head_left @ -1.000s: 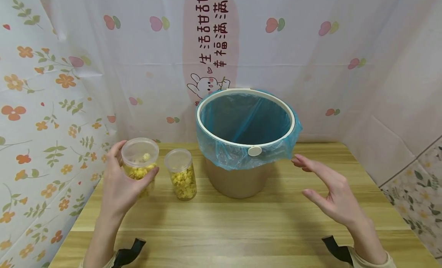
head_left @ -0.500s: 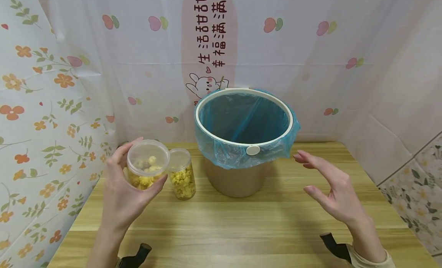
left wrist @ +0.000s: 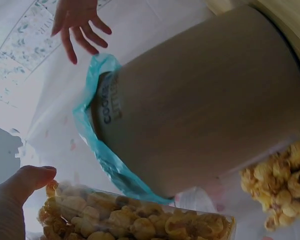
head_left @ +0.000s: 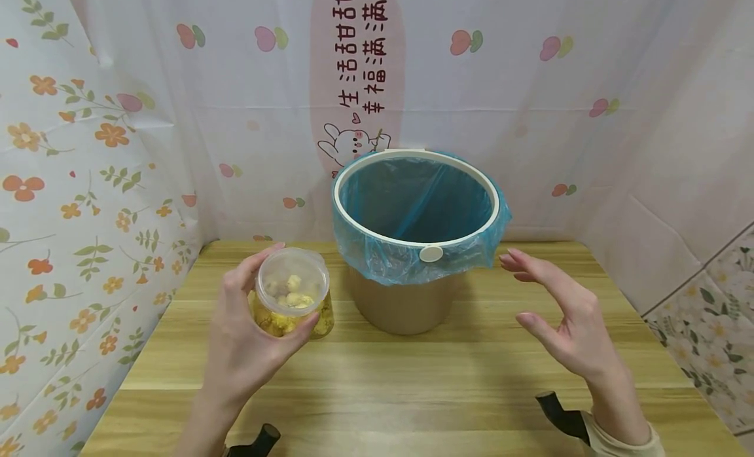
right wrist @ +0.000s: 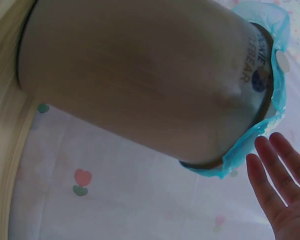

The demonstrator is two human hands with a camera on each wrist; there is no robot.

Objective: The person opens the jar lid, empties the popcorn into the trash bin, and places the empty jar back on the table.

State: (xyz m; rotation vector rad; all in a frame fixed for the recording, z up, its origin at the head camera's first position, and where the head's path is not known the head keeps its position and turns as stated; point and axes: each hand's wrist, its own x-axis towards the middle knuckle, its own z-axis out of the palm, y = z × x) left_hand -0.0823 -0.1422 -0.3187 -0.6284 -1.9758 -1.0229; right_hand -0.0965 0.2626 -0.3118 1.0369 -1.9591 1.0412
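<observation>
My left hand [head_left: 250,342] grips a clear plastic jar [head_left: 293,280] of yellow popcorn, thumb on the near side and fingers round the back. Its lid is tipped toward the camera. Mostly hidden behind it in the head view is a second popcorn jar [head_left: 327,316]; its popcorn also shows in the left wrist view. To the right stands a tan trash bin [head_left: 403,306] with a blue bag [head_left: 377,257] folded over its top and a white ring [head_left: 337,195] round the opening. My right hand [head_left: 574,326] hovers right of the bin, fingers extended and holding nothing.
The wooden table [head_left: 377,398] ends at a patterned cloth [head_left: 253,116] hung behind. More flowered cloth [head_left: 76,247] borders the left side. Black curved pieces [head_left: 562,418] are worn at both wrists.
My left hand has carried the popcorn jar rightward, in front of the second jar, and tilted its lid toward the camera. My right hand stays about where it was.
</observation>
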